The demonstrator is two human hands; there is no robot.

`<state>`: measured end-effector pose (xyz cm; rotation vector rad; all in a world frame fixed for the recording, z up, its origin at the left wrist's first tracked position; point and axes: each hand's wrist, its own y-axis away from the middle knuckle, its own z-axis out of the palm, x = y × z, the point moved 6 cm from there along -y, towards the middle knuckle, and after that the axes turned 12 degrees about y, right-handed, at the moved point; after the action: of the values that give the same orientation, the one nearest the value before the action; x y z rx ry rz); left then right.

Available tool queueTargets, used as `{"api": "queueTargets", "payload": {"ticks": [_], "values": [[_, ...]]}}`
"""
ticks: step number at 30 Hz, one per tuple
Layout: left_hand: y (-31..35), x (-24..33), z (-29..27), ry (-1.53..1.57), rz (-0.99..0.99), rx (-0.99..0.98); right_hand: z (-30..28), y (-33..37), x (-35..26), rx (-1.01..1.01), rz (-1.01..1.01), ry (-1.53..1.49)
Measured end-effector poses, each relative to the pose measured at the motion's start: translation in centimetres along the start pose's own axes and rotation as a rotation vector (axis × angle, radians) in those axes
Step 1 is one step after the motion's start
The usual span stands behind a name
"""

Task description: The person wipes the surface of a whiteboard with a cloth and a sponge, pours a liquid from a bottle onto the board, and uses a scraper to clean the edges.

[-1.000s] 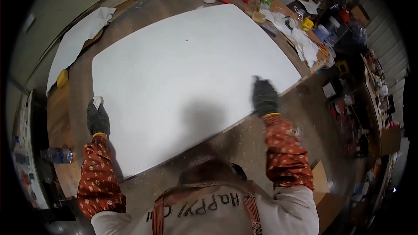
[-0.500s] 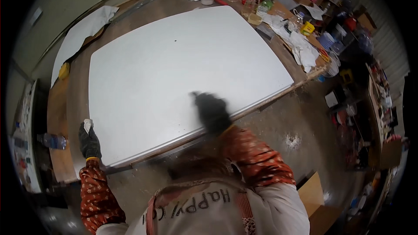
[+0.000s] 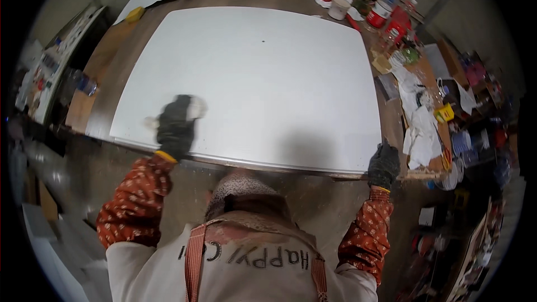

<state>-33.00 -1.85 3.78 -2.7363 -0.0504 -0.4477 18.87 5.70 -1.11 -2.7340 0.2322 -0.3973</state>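
Note:
A large white panel (image 3: 251, 84) with a small dark spot lies flat on a brown worktable (image 3: 103, 100). My left hand (image 3: 176, 127), in a dark glove, is over the panel's front left part. It is closed on a white rag (image 3: 197, 107) that pokes out past the fingers, slightly blurred by motion. My right hand (image 3: 384, 166), gloved as well, is at the panel's front right corner, with its fingers closed about the edge. The glove's dark colour hides the exact finger positions.
Along the right side lie crumpled white paper (image 3: 420, 137), a yellow box (image 3: 444, 113) and several bottles (image 3: 385, 8). A white tub (image 3: 338, 8) stands at the back. On the left are a yellow lump (image 3: 135, 14) and a clear bottle (image 3: 86, 85).
My left hand has moved with the rag from the panel's left edge onto its surface. My right hand has gone from above the panel to its right corner. The view has turned.

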Motion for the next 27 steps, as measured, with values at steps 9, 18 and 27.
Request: {"api": "queueTargets", "payload": {"ticks": [9, 18, 27], "values": [[3.4, 25.3, 10.3, 0.302, 0.607, 0.017, 0.8, -1.2, 0.8, 0.118, -0.063, -0.14], [4.0, -1.9, 2.0, -0.07, 0.043, 0.236, -1.3, -1.4, -0.2, 0.258, -0.174, -0.088], [9.5, -19.2, -8.3, -0.171, -0.414, 0.443, -5.1, -1.4, -9.0, 0.282, -0.445, -0.108]]}}
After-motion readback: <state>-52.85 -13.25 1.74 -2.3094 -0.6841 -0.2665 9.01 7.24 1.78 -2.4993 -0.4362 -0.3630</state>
